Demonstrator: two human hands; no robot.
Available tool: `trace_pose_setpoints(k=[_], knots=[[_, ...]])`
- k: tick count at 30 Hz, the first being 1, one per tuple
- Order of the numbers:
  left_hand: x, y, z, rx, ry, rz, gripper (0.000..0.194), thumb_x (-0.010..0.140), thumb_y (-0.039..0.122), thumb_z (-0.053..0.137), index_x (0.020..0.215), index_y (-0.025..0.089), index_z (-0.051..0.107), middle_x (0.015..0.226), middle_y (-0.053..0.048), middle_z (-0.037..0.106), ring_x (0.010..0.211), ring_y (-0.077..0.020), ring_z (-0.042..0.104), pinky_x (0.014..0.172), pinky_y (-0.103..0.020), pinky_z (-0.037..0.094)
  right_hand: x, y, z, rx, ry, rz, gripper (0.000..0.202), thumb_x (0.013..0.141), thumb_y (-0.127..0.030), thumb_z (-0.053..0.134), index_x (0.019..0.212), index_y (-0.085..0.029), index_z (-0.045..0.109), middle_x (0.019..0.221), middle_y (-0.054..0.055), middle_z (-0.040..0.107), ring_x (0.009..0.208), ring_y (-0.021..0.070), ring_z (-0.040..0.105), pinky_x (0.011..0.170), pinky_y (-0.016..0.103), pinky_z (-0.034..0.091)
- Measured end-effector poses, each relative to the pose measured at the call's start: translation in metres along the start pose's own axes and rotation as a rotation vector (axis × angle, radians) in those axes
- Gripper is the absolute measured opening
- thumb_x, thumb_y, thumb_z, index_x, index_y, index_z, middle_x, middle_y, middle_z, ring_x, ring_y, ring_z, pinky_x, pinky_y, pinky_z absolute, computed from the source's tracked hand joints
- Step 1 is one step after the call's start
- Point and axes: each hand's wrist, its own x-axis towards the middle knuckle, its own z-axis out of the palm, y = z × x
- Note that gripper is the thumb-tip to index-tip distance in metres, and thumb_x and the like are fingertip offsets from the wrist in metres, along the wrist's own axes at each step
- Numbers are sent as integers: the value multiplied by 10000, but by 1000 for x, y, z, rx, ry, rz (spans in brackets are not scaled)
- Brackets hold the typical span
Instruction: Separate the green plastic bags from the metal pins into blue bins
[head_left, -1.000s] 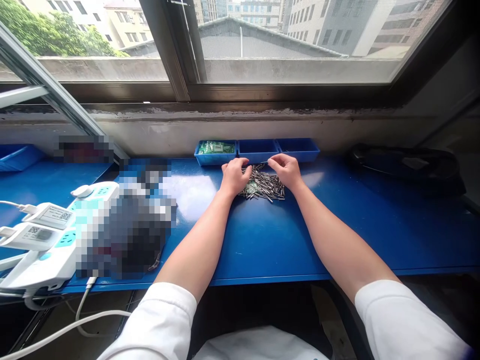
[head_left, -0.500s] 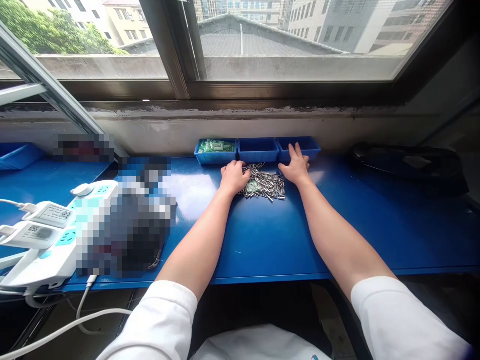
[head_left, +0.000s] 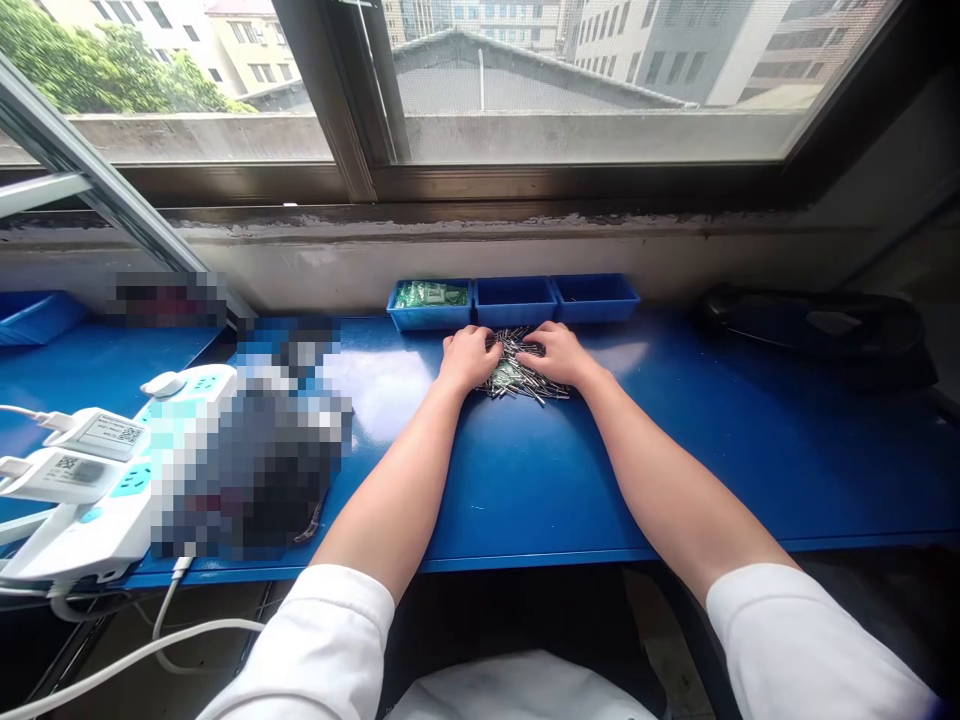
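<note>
Loose pile of thin metal pieces (head_left: 529, 382) on the blue table (head_left: 525, 480), between both hands.
The left hand (head_left: 469, 358) curls at the pile's nine o'clock, the right hand (head_left: 561, 356) at its three, apart from each other; whether either pinches a piece, I cannot tell. Each piece is probably light, stiff and smooth, so rather slippery; better to take it at mid-length.

A workshop, it seems: along the far edge of a glossy blue bench (head_left: 525, 490) stand three blue plastic bins (head_left: 515, 314), with thin silvery metal rods (head_left: 534, 385) heaped just nearer and a white plastic power strip (head_left: 116, 520) at left.
</note>
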Motion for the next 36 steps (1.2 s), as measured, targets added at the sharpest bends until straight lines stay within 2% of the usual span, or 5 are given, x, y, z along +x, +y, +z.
trace_pose_setpoints(k=[11, 20, 25, 31, 36], knots=[[-1, -1, 1, -21, 11, 24, 308, 884, 375, 468, 1072, 230, 665, 1189, -91, 665, 1165, -285, 567, 1028, -463, 380, 0, -7, 0, 233, 25, 85, 93, 760, -217, 681, 784, -213, 771, 831, 21, 746, 742, 169, 653, 737, 290, 502], [-4, 1, -3, -95, 109, 77, 250, 874, 283, 497, 1052, 234, 665, 1171, -51, 682, 1157, -238, 579, 1033, -399, 375, 0, -8, -4, 246, 63, 87, 118, 788, -213, 653, 812, -201, 768, 817, 26, 754, 761, 177, 671, 761, 289, 511], [-4, 1, -3, -115, 76, 113, 232, 870, 275, 505, 1020, 225, 676, 1147, -53, 693, 1131, -234, 596, 1018, -410, 380, 0, -5, 1, 133, 18, 54, 173, 749, -269, 698, 886, -173, 746, 880, 55, 700, 751, 164, 628, 725, 283, 492], [-5, 1, -1, -127, 38, 139, 226, 872, 277, 506, 992, 220, 688, 1089, -54, 709, 1093, -239, 617, 1003, -428, 387, 1, -7, 1, 104, -64, 69, 105, 806, -246, 652, 803, -185, 738, 863, 49, 688, 760, 159, 611, 727, 273, 462], [-7, 3, -3, -173, 100, 178, 202, 869, 274, 537, 994, 225, 688, 1100, -49, 714, 1093, -226, 622, 1018, -413, 382, 0, -12, -3, 126, 17, 20, 148, 845, -224, 589, 824, -176, 727, 880, 64, 695, 778, 171, 609, 746, 286, 459]])
